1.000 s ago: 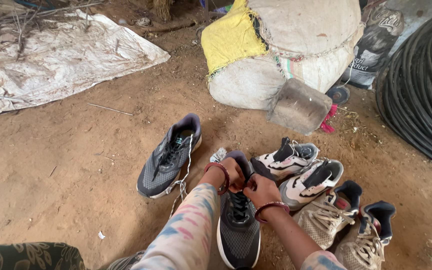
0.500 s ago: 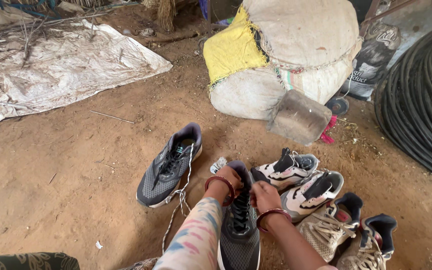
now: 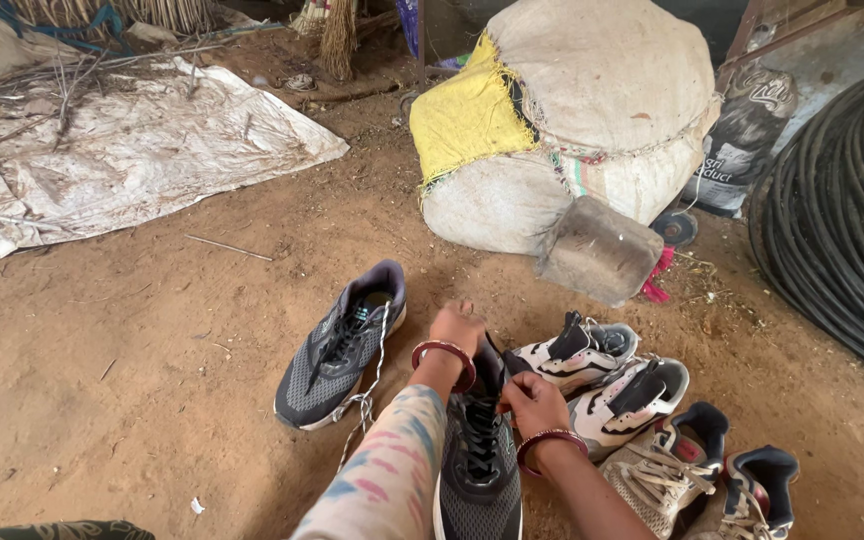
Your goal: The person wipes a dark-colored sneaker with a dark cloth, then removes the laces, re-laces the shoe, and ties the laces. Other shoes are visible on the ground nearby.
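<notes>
Head view, lower centre of frame: a dark grey running shoe [image 3: 479, 470] lies on the dirt floor [image 3: 132, 370] with its toe toward the bottom edge. The right hand [image 3: 532, 403] sits at the shoe's right side near the tongue, its grip closed on the black laces [image 3: 480, 440]; a maroon bangle [image 3: 544, 442] circles the wrist. The left hand [image 3: 457, 328] rests at the heel end of the same shoe, fingers curled over the collar; whether that grip is clamped on the shoe or only resting cannot be told. A second maroon bangle [image 3: 444, 352] sits on this wrist, above a patterned sleeve [image 3: 382, 480].

Just left of the held shoe lies its matching grey shoe [image 3: 340, 345], toe toward lower left, with a loose white lace [image 3: 364, 405] trailing beside it. To the right, two white-and-black sneakers [image 3: 607, 375] lie side by side, touching. At lower right, two beige sneakers [image 3: 702, 475] with dark collars lie next to them.

Middle distance, right of centre: a grey block-shaped object [image 3: 600, 248] leans against a large white sack [image 3: 592, 110] patched with yellow cloth [image 3: 467, 120]. Far right: coiled black hose [image 3: 847, 230]. Upper left: a crumpled white tarpaulin [image 3: 122, 150] spread on the floor.
</notes>
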